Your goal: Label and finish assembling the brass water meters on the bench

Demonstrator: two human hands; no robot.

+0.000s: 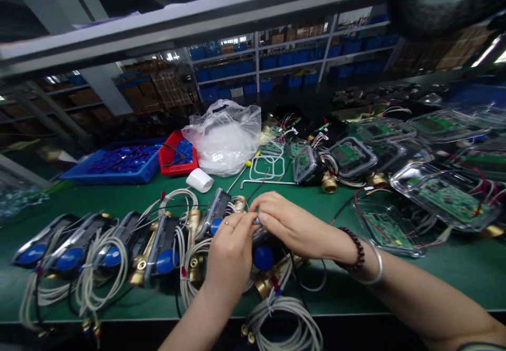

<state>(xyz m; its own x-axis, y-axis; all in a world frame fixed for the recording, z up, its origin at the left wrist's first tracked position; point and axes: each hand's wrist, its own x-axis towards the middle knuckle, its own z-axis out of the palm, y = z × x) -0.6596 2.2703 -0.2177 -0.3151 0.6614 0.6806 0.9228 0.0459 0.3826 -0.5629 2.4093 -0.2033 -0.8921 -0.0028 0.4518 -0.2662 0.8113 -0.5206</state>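
Both my hands meet over a black meter unit with a blue round cap [263,256] and brass fittings, near the front of the green table [446,274]. My left hand [230,251], a ring on one finger, is curled with its fingertips pinched on the unit's top. My right hand [288,223], a bead bracelet and a bangle at its wrist, lies over the unit with fingers closed on the same spot. White coiled cable [290,317] hangs from the unit over the table edge.
A row of several similar meters [118,245] with white cables lies to the left. Clear-lidded units with green circuit boards [446,198] crowd the right. Behind are a plastic bag [225,137], a red bin [174,156], a blue tray [118,162] and a white roll [200,180].
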